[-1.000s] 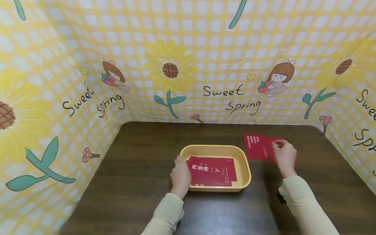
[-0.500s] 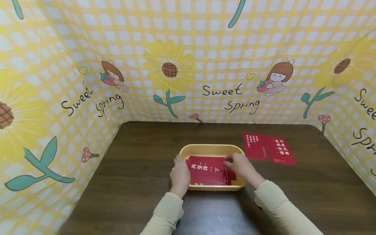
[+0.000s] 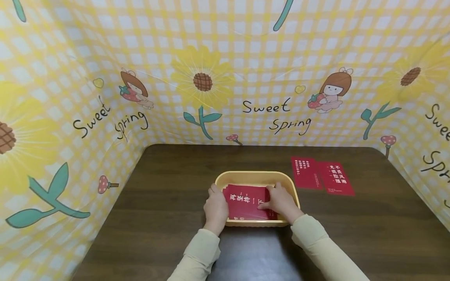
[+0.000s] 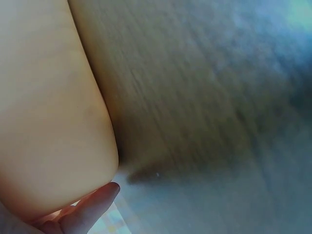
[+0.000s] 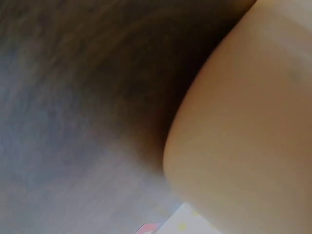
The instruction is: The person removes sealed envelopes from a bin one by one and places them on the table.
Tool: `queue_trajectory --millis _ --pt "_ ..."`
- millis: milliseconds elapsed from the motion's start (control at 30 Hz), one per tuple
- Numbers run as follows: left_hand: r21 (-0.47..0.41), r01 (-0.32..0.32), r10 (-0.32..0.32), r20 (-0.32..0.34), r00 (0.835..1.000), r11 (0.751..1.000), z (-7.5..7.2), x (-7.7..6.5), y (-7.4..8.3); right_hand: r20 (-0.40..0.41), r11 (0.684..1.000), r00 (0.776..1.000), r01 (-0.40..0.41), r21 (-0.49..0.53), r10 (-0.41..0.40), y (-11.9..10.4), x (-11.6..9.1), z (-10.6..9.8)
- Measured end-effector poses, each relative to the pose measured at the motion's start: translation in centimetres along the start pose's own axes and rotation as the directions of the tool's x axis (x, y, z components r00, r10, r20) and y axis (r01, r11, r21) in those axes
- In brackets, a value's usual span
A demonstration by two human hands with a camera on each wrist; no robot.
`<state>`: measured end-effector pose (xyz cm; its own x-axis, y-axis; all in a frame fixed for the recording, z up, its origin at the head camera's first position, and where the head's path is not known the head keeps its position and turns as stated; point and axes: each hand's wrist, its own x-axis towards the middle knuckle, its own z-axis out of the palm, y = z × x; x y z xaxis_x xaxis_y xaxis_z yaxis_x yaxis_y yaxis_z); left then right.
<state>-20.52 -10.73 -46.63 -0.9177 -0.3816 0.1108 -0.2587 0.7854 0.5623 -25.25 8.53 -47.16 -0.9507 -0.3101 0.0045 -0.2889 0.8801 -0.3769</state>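
The right hand point(image 3: 283, 202), a second ago at the far-right red card point(image 3: 336, 178), now spreads thumb and fingers over the right end of the red card stack point(image 3: 242, 210) inside the yellow tray point(image 3: 250, 172); the left hand point(image 3: 216, 207) still grips the tray's left end.

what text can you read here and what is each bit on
"Sweet Spring": cloth, repeated, cut off at right
"再坚持一下": top card in tray
"不畏风雨 无惧险阻": right card on table
Left card, and small print elsewhere: too small to read
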Motion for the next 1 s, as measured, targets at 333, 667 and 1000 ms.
queue_trajectory --millis 333,667,1000 --pt "-0.005 -0.010 0.010 -0.015 1.000 1.000 0.10 -0.05 0.04 0.010 0.997 0.999 -0.040 0.058 0.039 1.06 0.74 0.03" --pt "-0.013 -0.031 0.031 -0.032 0.999 0.999 0.12 -0.04 -0.16 0.004 0.992 0.999 -0.038 0.118 0.038 0.57 0.62 -0.20" --pt "-0.009 -0.027 0.027 -0.032 0.999 1.000 0.02 -0.09 -0.06 0.006 0.977 0.999 -0.053 0.207 0.053 0.29 0.52 -0.76"
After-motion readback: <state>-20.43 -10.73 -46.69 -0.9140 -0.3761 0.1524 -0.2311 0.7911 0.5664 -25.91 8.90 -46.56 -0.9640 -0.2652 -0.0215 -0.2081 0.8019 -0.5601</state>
